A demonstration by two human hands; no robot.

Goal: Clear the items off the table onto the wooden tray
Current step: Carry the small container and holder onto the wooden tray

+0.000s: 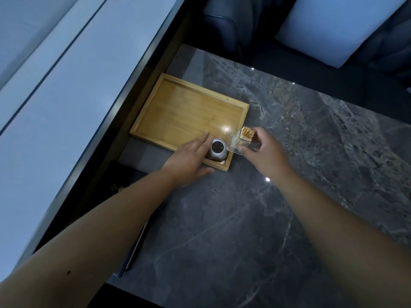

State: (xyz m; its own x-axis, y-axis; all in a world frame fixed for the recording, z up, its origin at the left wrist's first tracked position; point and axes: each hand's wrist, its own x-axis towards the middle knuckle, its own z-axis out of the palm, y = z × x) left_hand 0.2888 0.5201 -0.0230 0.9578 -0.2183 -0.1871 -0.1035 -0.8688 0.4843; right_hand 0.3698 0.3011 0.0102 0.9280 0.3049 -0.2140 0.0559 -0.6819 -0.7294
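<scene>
A wooden tray (178,112) lies on the grey marble table (278,196), near its far left edge. A small grey jar (216,150) with a dark top stands in the tray's near right corner. My left hand (189,158) rests against the jar's left side with the fingers extended over the tray, and the thumb reaches below the tray's near rim. My right hand (264,150) holds a clear toothpick holder (241,141) full of wooden toothpicks, tilted at the tray's right rim just beside the jar.
A pale wall or window ledge (66,96) runs along the left of the table. Dark blue seats (222,25) and a light cushion (338,30) stand beyond the far edge. A thin dark flat thing (133,252) lies at the table's left edge.
</scene>
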